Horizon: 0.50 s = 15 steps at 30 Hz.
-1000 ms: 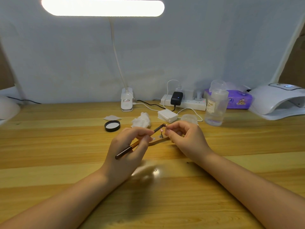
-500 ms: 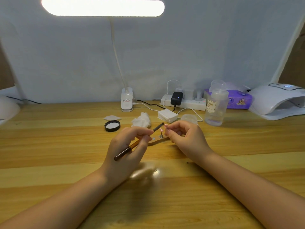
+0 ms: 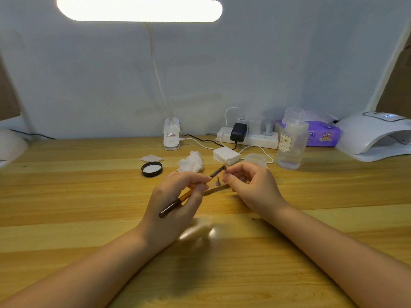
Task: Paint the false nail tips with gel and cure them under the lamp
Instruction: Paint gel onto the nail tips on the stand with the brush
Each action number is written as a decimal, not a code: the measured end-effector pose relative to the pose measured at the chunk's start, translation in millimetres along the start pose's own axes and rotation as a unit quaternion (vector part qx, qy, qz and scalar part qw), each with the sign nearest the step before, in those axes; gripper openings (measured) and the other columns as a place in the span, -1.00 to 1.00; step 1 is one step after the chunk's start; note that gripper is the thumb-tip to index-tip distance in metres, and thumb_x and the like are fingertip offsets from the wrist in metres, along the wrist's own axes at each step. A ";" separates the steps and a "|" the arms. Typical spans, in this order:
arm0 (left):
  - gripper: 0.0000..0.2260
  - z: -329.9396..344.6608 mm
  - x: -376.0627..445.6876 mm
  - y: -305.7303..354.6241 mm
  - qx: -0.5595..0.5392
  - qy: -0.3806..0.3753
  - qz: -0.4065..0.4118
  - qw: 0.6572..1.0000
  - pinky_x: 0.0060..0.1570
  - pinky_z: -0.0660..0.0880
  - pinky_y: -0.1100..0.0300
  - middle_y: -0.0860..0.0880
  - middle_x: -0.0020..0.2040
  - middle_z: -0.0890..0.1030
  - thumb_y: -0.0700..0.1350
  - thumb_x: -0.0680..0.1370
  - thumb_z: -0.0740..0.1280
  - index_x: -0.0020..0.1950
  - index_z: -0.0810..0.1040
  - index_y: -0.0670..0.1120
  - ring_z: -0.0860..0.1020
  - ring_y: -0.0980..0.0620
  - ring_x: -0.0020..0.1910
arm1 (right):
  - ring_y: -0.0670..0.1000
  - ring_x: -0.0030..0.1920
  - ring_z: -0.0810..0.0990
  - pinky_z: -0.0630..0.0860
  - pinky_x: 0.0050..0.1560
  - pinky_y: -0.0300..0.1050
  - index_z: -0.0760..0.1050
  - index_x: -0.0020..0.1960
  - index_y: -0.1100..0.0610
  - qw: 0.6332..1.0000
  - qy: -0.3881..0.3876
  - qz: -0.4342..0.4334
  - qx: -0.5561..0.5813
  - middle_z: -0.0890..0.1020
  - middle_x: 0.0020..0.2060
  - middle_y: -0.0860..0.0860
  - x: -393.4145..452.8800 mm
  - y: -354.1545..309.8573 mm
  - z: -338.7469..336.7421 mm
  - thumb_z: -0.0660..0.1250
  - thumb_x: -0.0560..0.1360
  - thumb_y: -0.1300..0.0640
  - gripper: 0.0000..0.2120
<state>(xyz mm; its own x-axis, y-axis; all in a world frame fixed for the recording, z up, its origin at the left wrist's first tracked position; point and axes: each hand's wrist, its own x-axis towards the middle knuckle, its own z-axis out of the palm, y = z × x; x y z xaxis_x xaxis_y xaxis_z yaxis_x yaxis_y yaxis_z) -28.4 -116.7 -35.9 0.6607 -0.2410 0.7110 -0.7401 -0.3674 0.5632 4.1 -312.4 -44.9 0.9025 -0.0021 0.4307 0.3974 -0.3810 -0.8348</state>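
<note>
Both hands are held close together above the middle of the wooden table (image 3: 66, 196). A slim brush (image 3: 191, 192), dark at both ends and orange-brown along the middle, is pinched in the curled fingers of the left hand (image 3: 175, 203), its far end angled up and to the right. That end is brought right up to the fingertips of the right hand (image 3: 251, 187), whose thumb and forefinger are pressed together on something too small to be made out. Just below the meeting point, a small metal stand (image 3: 218, 182) carrying a pinkish nail tip (image 3: 218, 175) is seen on the table.

Behind the hands, a crumpled tissue (image 3: 191, 163), a black lid (image 3: 152, 169), a stack of white pads (image 3: 226, 154) and a clear bottle (image 3: 291, 143) are laid out. A power strip (image 3: 251, 138) and a purple wipes pack (image 3: 322, 135) are set against the wall, and the white curing lamp (image 3: 375, 136) is placed at the far right, well apart from the hands. A desk lamp (image 3: 140, 10) is lit overhead.
</note>
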 end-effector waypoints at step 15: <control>-0.91 2.9 0.1 -15.2 -0.035 0.052 -0.042 0.997 -0.07 0.53 0.23 0.10 -0.13 0.67 -0.10 0.59 0.32 0.04 0.61 0.00 0.63 0.08 -0.07 | 0.04 -0.23 0.58 0.58 -0.20 -0.04 0.62 -0.08 -0.02 1.000 0.004 -0.006 -0.004 0.66 -0.25 -0.11 -0.5 -1.6 -0.6 0.43 0.47 0.11 -0.95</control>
<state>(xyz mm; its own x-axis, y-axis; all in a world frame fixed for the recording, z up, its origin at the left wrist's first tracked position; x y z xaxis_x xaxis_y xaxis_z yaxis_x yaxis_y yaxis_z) -16.7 -113.8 -45.6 0.7070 -0.1163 0.6975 -0.6918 -0.3180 0.6483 2.9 -312.3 -43.6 0.8964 -0.0058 0.4431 0.4064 -0.3879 -0.8272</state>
